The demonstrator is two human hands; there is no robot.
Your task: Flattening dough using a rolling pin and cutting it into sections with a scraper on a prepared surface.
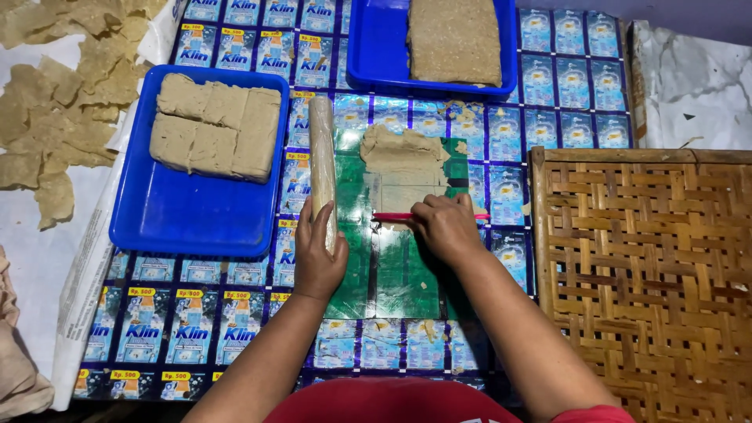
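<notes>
My left hand [316,251] grips the near end of a pale rolling pin [322,153] that lies lengthwise on the mat. My right hand [447,225] presses down on a thin red stick [392,217] laid across a green sheet [392,266]. Beyond the stick a flattened piece of tan dough [402,160] rests on the green sheet under clear plastic.
A blue tray [188,211] at the left holds cut dough blocks [215,125]. Another blue tray [376,55] at the top holds a dough slab [454,39]. A woven bamboo mat [642,274] lies on the right. Thin dough sheets [63,102] are spread at the far left.
</notes>
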